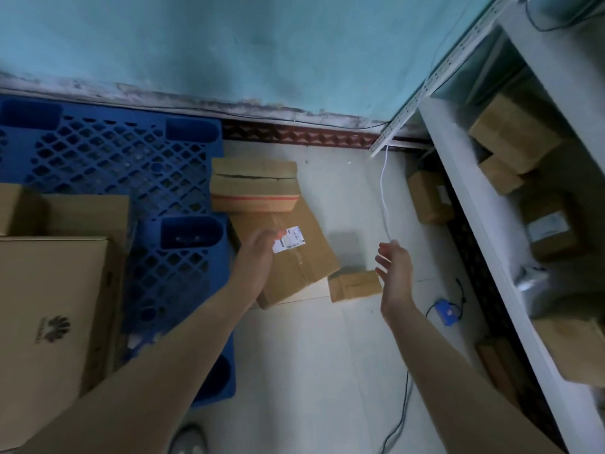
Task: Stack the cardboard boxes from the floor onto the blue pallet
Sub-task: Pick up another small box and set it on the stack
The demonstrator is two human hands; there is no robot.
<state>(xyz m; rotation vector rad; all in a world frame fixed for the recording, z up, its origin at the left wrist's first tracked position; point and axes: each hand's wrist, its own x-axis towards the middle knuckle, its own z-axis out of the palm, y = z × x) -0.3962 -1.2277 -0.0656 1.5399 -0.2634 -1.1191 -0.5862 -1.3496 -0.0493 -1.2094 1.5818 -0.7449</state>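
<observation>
Your left hand point(258, 253) hovers spread over the labelled cardboard box point(288, 257), nearer it than your right hand point(394, 273), which hangs open and empty at 3 o'clock. That box lies flat on the floor point(327, 355), just beside the blue pallet point(124, 149), its long axis running 11 to 5 o'clock. At 12 o'clock a taped box point(253, 185) rests on its far end, and at 4 o'clock a small box point(355, 285) touches its corner.

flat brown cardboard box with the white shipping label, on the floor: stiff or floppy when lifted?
The flat brown cardboard box with the white shipping label is wide and thin, so it may flex slightly. Probably light. The taped box seems to overlap its far edge and might slide off.
</observation>
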